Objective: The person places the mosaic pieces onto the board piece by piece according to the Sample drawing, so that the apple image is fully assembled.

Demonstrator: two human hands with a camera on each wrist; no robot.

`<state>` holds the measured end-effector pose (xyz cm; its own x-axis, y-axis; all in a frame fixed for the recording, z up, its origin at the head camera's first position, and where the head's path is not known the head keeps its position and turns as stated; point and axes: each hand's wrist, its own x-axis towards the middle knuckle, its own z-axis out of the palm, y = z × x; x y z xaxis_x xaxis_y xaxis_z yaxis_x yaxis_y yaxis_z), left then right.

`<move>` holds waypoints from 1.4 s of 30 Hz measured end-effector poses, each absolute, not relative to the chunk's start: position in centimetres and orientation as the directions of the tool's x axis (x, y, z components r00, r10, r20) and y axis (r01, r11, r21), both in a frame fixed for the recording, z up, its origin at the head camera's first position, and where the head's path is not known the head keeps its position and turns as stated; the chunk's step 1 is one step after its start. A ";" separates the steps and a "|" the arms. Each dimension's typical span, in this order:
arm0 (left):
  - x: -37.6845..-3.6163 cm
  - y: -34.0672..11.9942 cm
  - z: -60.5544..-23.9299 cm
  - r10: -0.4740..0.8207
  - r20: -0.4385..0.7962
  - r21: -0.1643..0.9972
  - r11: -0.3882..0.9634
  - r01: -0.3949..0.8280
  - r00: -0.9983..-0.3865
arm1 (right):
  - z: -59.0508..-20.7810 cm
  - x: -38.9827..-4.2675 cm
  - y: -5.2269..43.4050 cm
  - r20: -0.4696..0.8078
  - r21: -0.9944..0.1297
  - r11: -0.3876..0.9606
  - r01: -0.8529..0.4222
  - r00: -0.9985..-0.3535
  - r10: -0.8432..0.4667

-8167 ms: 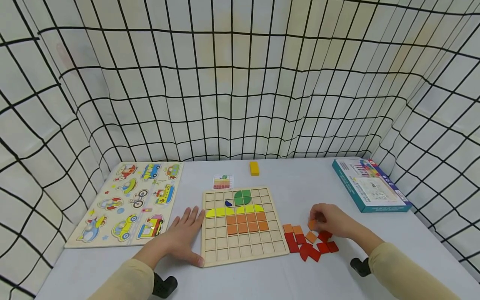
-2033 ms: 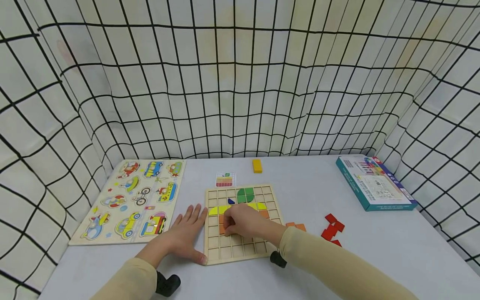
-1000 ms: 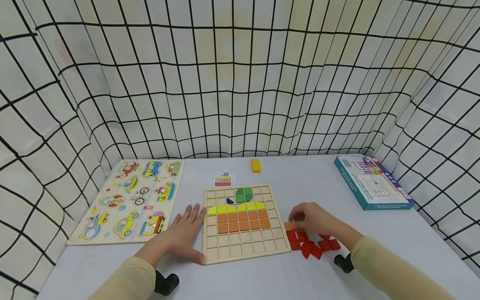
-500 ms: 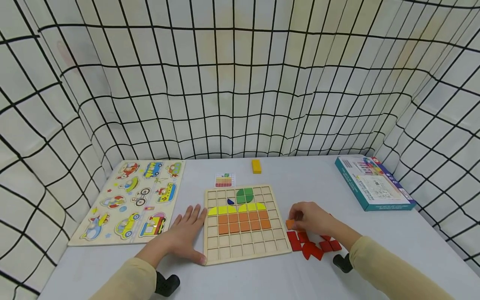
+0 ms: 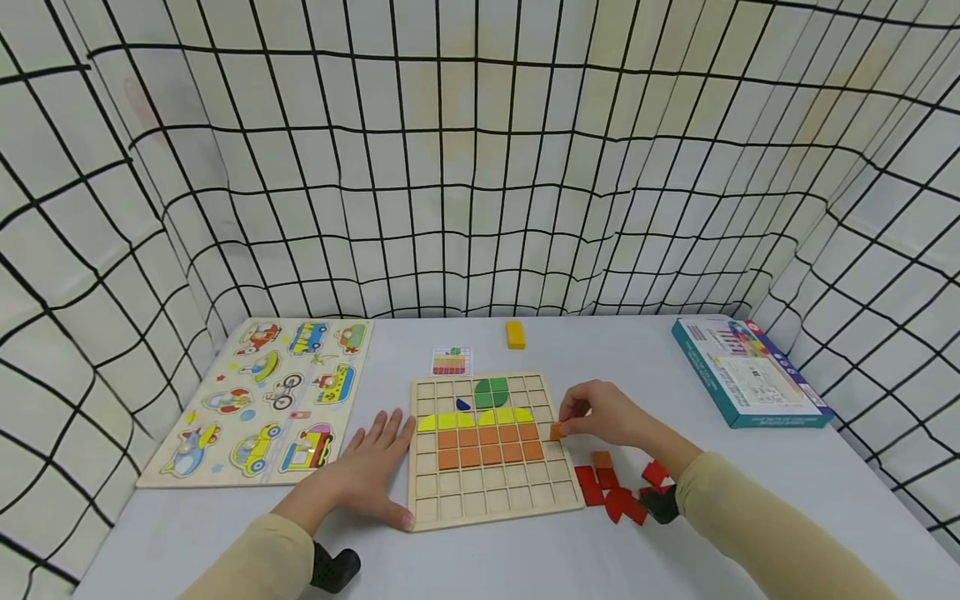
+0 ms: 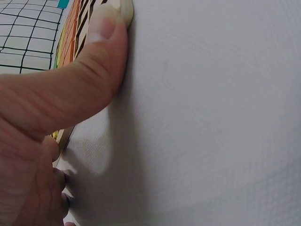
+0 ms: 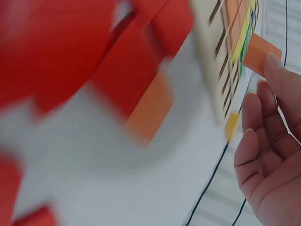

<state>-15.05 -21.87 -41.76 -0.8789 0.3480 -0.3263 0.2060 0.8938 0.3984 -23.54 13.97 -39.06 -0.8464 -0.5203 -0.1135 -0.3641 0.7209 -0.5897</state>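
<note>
- Left hand (image 5: 365, 473) flat, fingers straight, pressed against grid board (image 5: 491, 501) at its 9 o'clock edge; thumb on near corner.
- Bare rows across board's near half.
- Right hand (image 5: 603, 414) pinching orange square (image 5: 557, 431) over board's 3 o'clock edge.
- Red tiles (image 5: 617, 495) loose at 4 o'clock.

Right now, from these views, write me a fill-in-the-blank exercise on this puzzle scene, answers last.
1. The right hand pinches an ____ tile at the right edge of the grid board.
2. The left hand rests flat on the table, its thumb against the board's ____ edge.
3. The two top tiles on the board are ____.
4. Behind the board lies a lone ____ block.

Answers: orange; left; green; yellow
</note>
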 end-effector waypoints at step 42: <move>-14.7 -21.7 -41.0 0.359 -0.327 0.402 0.890 0.215 -0.874 | -40.3 -21.7 -5.1 -0.147 -0.280 0.807 -0.520 -0.807 -0.571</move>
